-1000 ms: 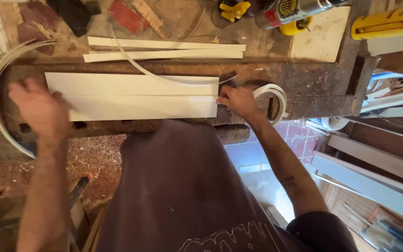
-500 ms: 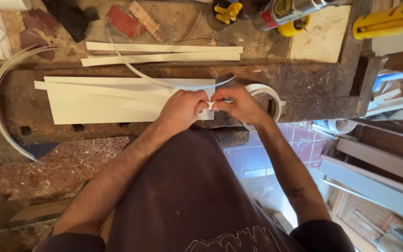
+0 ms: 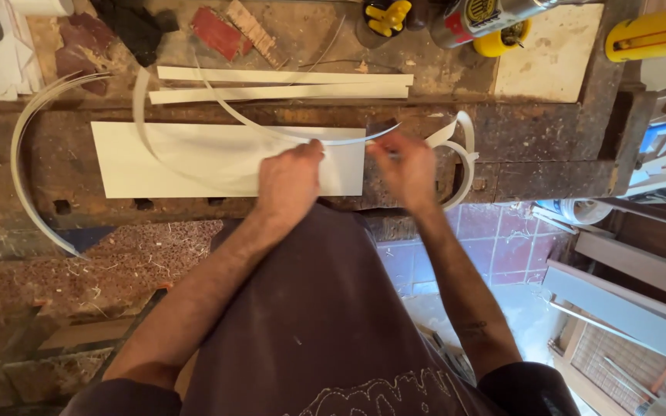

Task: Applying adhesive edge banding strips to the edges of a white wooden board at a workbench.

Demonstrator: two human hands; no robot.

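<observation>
Pinching a thin white strip, both hands over white board.

Bare forearms, dark short sleeves, a dusty maroon apron with pale stitching.

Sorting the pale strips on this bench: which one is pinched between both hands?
The thin white curved edging strip, arcing over the white flat panel between left hand and right hand. The two straight pale strips lie untouched behind.
</observation>
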